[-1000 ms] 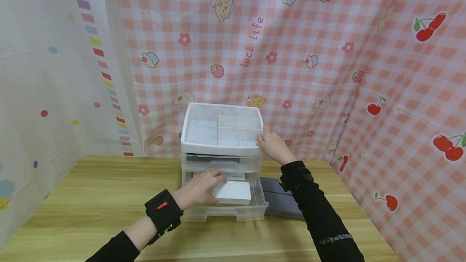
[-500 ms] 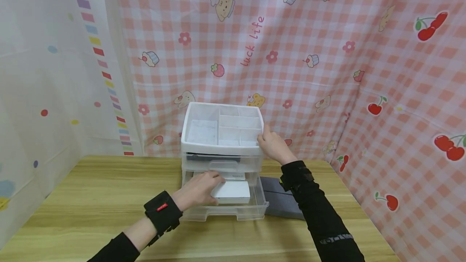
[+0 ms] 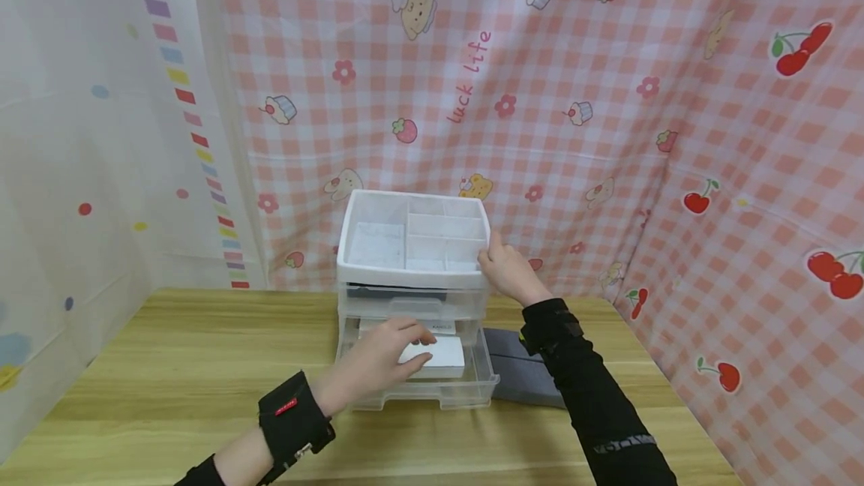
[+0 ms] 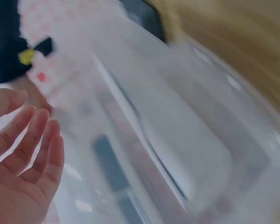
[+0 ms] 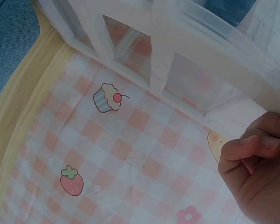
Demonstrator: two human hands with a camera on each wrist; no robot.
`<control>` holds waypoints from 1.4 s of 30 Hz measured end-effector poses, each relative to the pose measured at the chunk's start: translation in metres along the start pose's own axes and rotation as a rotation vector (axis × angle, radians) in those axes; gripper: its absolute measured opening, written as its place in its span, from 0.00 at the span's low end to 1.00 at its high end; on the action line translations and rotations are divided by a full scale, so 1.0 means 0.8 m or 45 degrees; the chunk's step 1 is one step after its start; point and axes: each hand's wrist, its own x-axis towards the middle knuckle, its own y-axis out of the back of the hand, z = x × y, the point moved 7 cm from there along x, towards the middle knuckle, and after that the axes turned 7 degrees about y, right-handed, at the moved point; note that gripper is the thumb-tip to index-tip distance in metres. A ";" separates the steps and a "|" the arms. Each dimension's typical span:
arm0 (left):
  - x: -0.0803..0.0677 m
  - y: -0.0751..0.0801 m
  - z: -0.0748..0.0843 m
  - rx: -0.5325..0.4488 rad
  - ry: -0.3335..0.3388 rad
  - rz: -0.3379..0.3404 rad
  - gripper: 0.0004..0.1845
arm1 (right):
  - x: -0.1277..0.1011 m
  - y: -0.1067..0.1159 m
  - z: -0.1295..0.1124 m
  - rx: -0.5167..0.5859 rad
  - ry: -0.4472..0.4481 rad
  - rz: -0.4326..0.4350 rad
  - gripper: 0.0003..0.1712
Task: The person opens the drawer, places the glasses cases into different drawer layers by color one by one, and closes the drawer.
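The drawer unit (image 3: 412, 276) is glossy plastic, its frame white and its open drawer (image 3: 466, 385) clear (see-through enough to show the matt white paper (image 3: 442, 355) inside). The counter (image 3: 169, 366) is smooth pale wood grain; the checked backdrop (image 3: 540, 96) is thin, creased cloth.

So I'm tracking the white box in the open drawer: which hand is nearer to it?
Left. The left hand rests over the white box in the open bottom drawer. The right hand is higher, at the organizer's top tray right edge.
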 end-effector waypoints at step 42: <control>-0.092 -0.140 -0.027 -1.749 1.071 -0.208 0.32 | 0.000 0.001 -0.001 -0.006 0.016 -0.001 0.26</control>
